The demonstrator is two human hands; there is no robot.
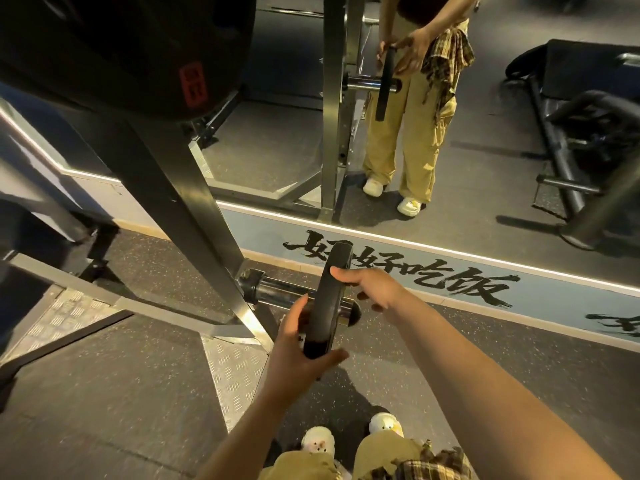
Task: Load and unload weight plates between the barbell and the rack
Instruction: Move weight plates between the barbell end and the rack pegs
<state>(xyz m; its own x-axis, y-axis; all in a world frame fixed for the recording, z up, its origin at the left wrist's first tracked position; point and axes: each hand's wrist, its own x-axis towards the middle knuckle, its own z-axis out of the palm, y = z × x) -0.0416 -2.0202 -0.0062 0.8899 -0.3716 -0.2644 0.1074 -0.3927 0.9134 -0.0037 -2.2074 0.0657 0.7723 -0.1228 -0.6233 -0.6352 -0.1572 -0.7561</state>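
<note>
A thin black weight plate (328, 299) stands on edge on the chrome storage peg (280, 292) that sticks out low from the steel rack upright (194, 216). The plate sits near the peg's outer end. My left hand (298, 355) grips the plate's near lower rim, thumb curled under it. My right hand (372, 287) holds the far upper rim, thumb on the edge and fingers behind the plate. A large black plate (131, 46) with a red label hangs on the rack at the upper left.
A wall mirror (485, 133) ahead reflects me, the rack and another machine at the right. A blue wall strip with black lettering (415, 275) runs below it. Rubber floor and a checker-plate rack foot (235, 372) lie underfoot, my shoes (318, 441) close behind.
</note>
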